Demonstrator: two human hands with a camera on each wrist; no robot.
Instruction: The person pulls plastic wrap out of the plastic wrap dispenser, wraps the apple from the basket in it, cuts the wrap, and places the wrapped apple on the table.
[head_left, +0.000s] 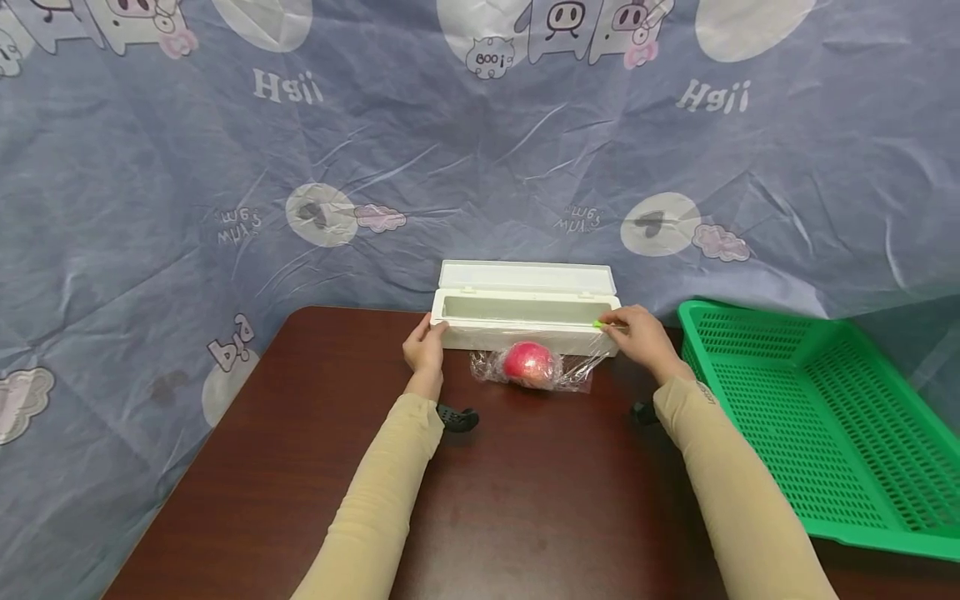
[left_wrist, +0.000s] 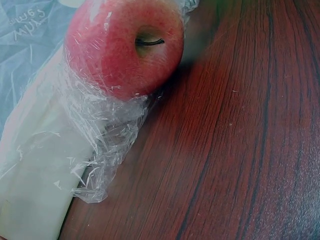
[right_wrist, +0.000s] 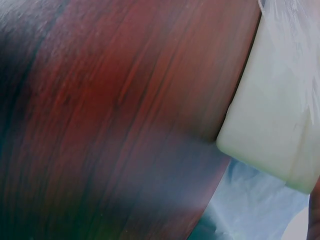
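Observation:
A white cling film dispenser [head_left: 459, 337] stands at the table's far edge, its lid [head_left: 527, 275] tipped back. My left hand [head_left: 424, 350] grips its left end, thumb over the front rim. At the right end, my right hand [head_left: 642, 340] pinches a small bright green slide cutter [head_left: 597, 324] on the front rim. Clear cling film [left_wrist: 107, 132] runs down over the dispenser's front to a red apple [left_wrist: 122, 55], which lies wrapped in it against the box. The apple's stem faces the left wrist camera. The right wrist view shows the dispenser's corner [right_wrist: 265, 120].
On the right of the dark wooden table [head_left: 525, 500] stands a green plastic basket [head_left: 795, 400], close beside my right forearm. A grey-blue printed cloth [head_left: 450, 167] hangs behind the table's far edge.

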